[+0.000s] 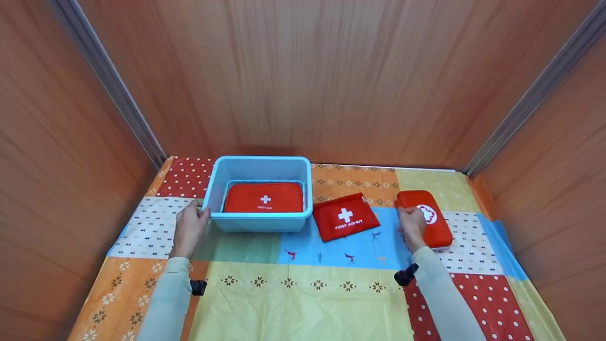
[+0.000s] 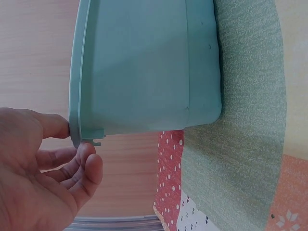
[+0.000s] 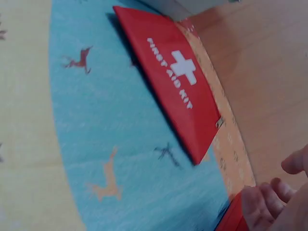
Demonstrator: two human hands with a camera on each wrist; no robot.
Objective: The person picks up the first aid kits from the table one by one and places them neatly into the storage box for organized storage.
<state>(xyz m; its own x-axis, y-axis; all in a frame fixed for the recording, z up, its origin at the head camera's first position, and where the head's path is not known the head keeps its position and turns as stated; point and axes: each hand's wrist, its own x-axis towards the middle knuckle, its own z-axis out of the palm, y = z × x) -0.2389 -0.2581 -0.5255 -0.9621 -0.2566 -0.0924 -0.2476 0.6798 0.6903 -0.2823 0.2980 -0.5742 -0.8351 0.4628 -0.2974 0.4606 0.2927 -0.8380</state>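
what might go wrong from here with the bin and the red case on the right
The left hand holds the blue bin only near one front corner, so pulling might twist or tilt it. The right hand is at the red case's left side, thumb apart from the fingers, so lifting now could slip. The red pouch lies between them and might get bumped.

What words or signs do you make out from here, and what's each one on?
"FIRST AID", below a white cross: on the case in the tub.
"FIRST AID KIT", below another cross: on the pouch.
Red emblem in a white circle: on the other case, by the right hand; no words readable there.
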